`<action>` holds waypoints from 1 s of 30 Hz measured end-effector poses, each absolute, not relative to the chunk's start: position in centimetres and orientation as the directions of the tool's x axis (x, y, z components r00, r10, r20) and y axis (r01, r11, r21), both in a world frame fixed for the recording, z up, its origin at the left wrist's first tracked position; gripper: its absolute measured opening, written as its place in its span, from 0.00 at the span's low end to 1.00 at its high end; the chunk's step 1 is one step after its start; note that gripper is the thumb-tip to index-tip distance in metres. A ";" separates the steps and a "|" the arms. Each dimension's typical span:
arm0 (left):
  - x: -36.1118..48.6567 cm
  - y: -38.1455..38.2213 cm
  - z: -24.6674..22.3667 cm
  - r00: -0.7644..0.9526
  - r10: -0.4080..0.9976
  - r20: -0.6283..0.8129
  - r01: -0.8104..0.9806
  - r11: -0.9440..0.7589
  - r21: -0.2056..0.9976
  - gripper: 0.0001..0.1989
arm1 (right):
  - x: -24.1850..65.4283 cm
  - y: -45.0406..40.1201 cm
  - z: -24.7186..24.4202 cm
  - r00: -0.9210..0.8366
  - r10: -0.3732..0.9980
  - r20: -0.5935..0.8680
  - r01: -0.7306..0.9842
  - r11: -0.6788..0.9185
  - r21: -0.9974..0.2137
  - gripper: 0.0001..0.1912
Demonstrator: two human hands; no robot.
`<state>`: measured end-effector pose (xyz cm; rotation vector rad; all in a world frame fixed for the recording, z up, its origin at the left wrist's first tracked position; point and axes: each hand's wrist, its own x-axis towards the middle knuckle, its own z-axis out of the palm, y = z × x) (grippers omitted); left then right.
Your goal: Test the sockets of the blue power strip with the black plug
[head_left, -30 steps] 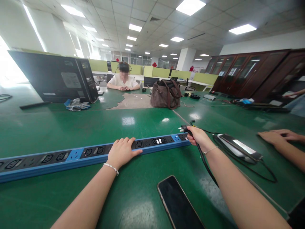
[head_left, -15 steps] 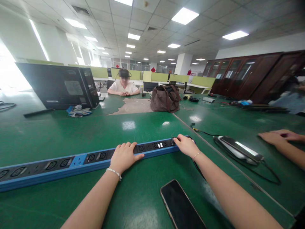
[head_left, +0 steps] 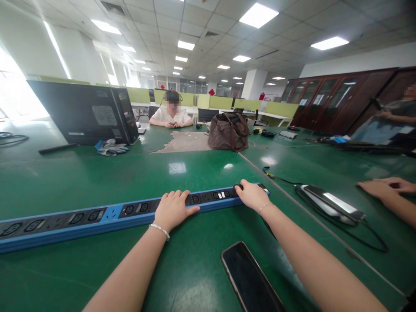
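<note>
A long blue and black power strip (head_left: 133,211) lies slantwise across the green table. My left hand (head_left: 173,211) rests over its middle, fingers on the far side and thumb along the near edge, gripping the strip. Near the strip's right end, my right hand (head_left: 252,196) is closed on a black plug (head_left: 239,187) at the sockets. A dark cable runs down from under my right wrist. Below the strip, a black phone (head_left: 250,277) lies face up between my forearms.
A black computer case (head_left: 94,113) and gloves (head_left: 111,147) stand back left, a brown bag (head_left: 228,132) at centre. To the right are a power adapter (head_left: 329,203) with cable and another person's hands (head_left: 385,187). A person (head_left: 171,113) sits opposite; another stands far right.
The view has shifted slightly, so things appear a little further right. A standing person now shows at the far right. Both my hands keep their places on the strip.
</note>
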<state>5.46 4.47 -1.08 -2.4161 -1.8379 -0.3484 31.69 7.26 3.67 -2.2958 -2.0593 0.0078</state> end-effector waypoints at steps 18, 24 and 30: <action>5.4 4.5 -1.1 0.256 0.931 0.262 0.957 -0.283 0.070 0.34 | 31.4 7.2 3.2 0.108 0.994 0.011 0.994 -0.108 0.010 0.20; 5.5 4.5 -1.2 0.252 0.934 0.254 0.956 -0.281 0.086 0.35 | 31.4 7.1 2.8 0.117 0.993 -0.004 0.993 -0.117 -0.005 0.20; 5.6 4.4 -0.8 0.238 0.947 0.215 0.958 -0.265 0.106 0.35 | 31.7 7.8 2.3 0.112 0.992 -0.050 0.993 -0.114 -0.037 0.19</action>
